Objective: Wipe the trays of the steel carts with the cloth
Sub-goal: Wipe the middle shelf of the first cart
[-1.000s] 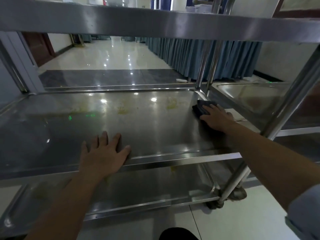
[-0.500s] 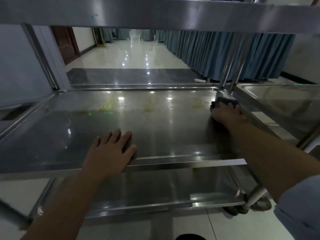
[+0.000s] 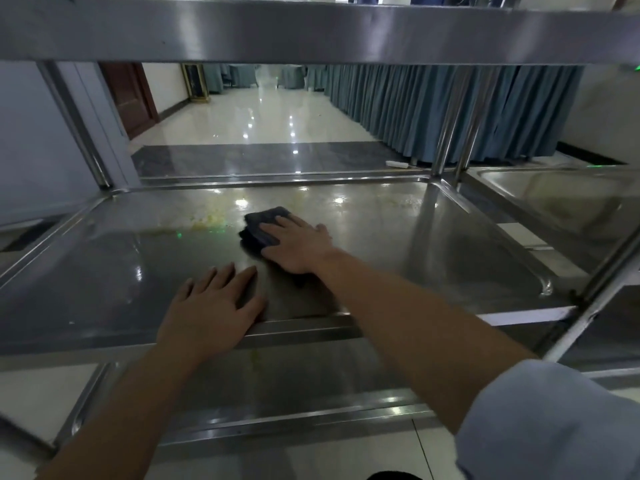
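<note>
A steel cart fills the head view, and its middle tray [image 3: 433,244] lies in front of me. A dark folded cloth [image 3: 263,225] sits near the tray's middle, and my right hand [image 3: 299,245] presses flat on it with straight fingers. Yellowish smears [image 3: 207,220] mark the tray just left of the cloth. My left hand [image 3: 211,311] rests palm down on the tray's front edge, fingers spread, holding nothing.
The cart's top tray [image 3: 311,29] crosses overhead and a lower tray [image 3: 277,386] lies beneath. A second steel cart [image 3: 554,199] stands close on the right. Steel posts [image 3: 446,133] rise at the back right corner. Blue curtains [image 3: 450,109] hang behind.
My right hand has slid the cloth from the tray's back right corner leftward to its middle. My left hand has stayed on the front edge.
</note>
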